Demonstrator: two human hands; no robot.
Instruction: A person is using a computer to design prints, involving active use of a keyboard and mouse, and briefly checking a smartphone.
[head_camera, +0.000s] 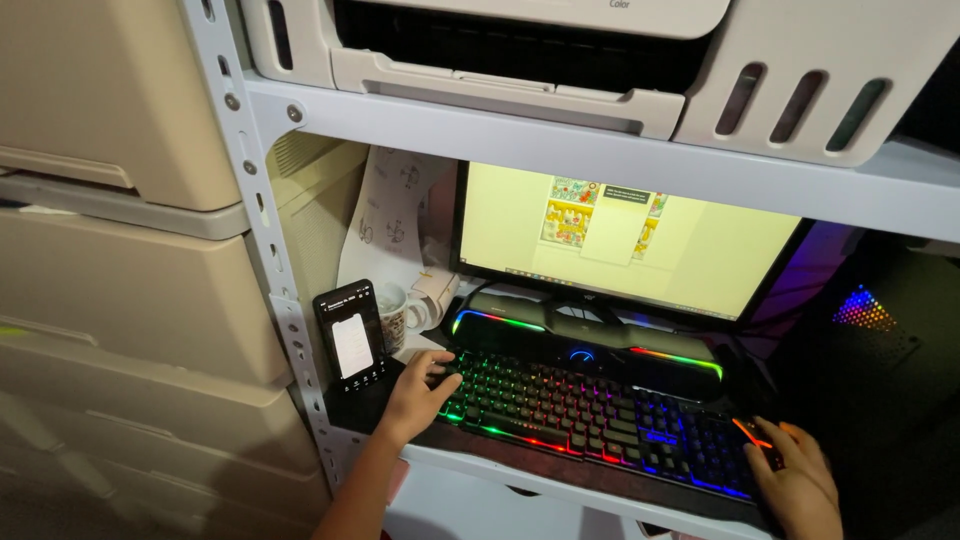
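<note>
Rainbow lights glow under the keys of the keyboard (590, 415) in front of us. It lies on the lower shelf (560, 480), and its long side runs from about 9 o'clock to about 3 o'clock, tipping down a little toward the right.

Our left hand (418, 392) rests on the keyboard's left end. Its fingers (440, 362) are loose and spread, with the tips touching the keys, so the hand holds nothing. The rest of the keys lie toward 3 o'clock from these fingers.

Our right hand (800, 485) sits past the right end of the keyboard, at about 4 o'clock in our view. It curls over a small thing with an orange glow, maybe a mouse (752, 436), but most of it is dark. We cannot tell if the fingers grip it or just rest on it. So our left hand is the one nearer to the keys.

A phone (350, 338) stands up with its screen lit, just beside our left hand at about 10 o'clock from it. A white mug (402, 310) with pictures stands just behind the phone. A glowing bar (585, 335) lies behind the keyboard, under the bright yellow monitor (620, 240) at 12 o'clock. A white printer (600, 50) sits on the top shelf (420, 125). Big cream boxes (120, 220) stand at 9 o'clock.
</note>
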